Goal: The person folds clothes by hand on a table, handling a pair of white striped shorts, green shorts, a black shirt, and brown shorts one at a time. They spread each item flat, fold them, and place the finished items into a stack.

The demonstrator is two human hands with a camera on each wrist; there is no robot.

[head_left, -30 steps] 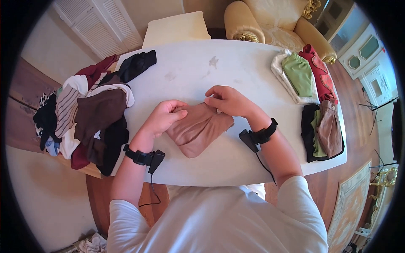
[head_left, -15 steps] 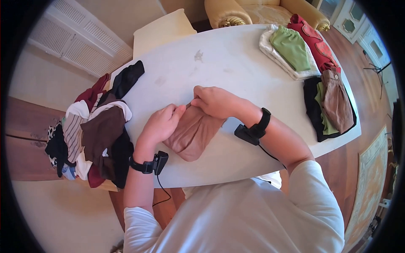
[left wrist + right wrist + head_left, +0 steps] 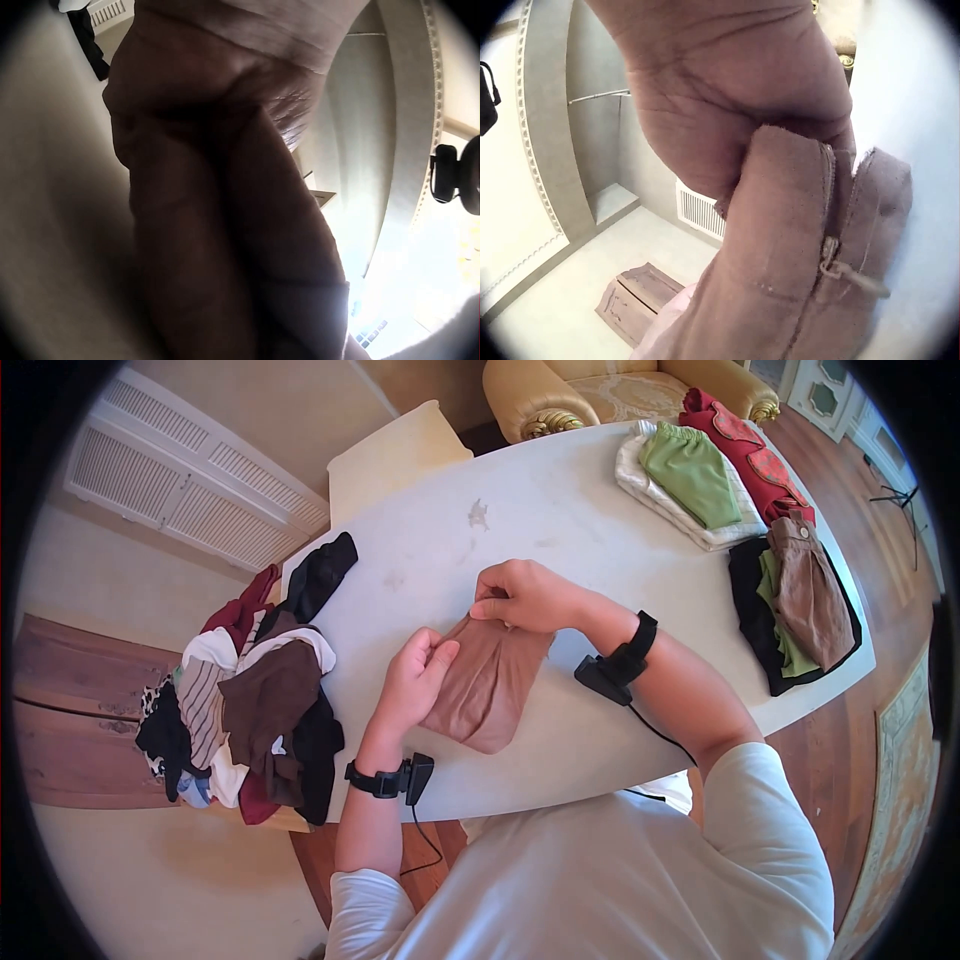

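Observation:
A brown garment (image 3: 487, 685) hangs in folds between both hands over the near middle of the white table. The left hand (image 3: 413, 678) pinches its left edge, thumb on top. At its upper edge, the right hand (image 3: 532, 596) grips the cloth between thumb and curled fingers. The right wrist view shows the brown cloth (image 3: 772, 240) close up, with a zipper pull (image 3: 855, 277) and an open zip beside the palm (image 3: 735, 82). In the left wrist view the dark palm and fingers (image 3: 217, 180) fill the middle; what they pinch is hard to make out there.
A loose heap of clothes (image 3: 265, 695) lies at the table's left end. Folded green shorts on white cloth (image 3: 690, 475), a red garment (image 3: 745, 455) and a folded brown and black stack (image 3: 810, 595) lie at the right. An armchair (image 3: 620, 395) stands beyond the table (image 3: 590, 760).
Both hands still hold the brown garment. The left hand has moved lower along its left side, and more of the cloth's front shows. The head view has tilted and shifted.

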